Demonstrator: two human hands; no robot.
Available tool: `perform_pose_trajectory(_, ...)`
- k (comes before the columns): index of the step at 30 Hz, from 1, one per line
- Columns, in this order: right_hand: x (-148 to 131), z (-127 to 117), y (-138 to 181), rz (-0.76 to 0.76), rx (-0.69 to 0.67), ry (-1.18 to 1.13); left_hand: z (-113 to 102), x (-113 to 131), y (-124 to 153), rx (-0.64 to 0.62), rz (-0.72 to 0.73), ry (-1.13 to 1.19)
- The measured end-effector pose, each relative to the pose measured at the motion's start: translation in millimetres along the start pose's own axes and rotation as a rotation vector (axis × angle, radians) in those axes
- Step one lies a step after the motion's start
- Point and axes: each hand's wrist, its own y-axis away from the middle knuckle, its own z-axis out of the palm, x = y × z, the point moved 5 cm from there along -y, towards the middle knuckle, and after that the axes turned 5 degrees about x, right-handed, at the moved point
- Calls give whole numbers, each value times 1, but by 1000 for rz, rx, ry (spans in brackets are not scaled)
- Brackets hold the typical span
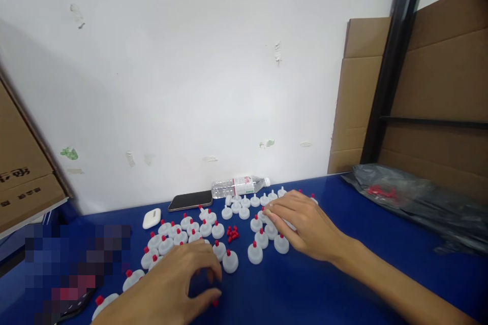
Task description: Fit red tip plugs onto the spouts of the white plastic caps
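Note:
White plastic nozzle caps point(230, 262), many with small red tips, stand in groups on the blue table. My left hand point(171, 279) is over the left group, fingers curved and thumb apart from the index finger. A small red tip point(215, 303) shows right by the left thumb; I cannot tell whether it touches the thumb or lies on the table. My right hand point(305, 221) reaches into the right group, its fingers pinched together at a red-tipped nozzle cap point(262, 217). The hand partly hides the caps beneath it. Loose red tips point(232, 234) lie in a small pile between the groups.
Behind the caps are a clear water bottle point(224, 189) on its side, a phone point(190, 200) and a white earbud case point(152, 219). Nozzle caps without red tips point(244, 213) stand near the bottle. A grey plastic bag point(412, 208) lies right, by cardboard point(358, 101).

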Motion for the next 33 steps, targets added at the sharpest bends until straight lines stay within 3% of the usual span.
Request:
perform_pose_trajectory(7,-14,4,6,-65,27,-53,9,4,-5,-125,-57,51)
perform_pose_trajectory(18,-40,19,8,-77,-59,-93,21,-3,-14,-54,-3,99)
perform_pose_trajectory(23,-45,23,10,-85,-202,-113,23,-8,-13,81,34,179)
perform_pose_trajectory(27,-48,26,12,-126,-232,-99,19,-14,-17,222,60,322)
perform_pose_trajectory(33,-53,29,12,-149,-209,-142,-2,9,-18,494,292,291)
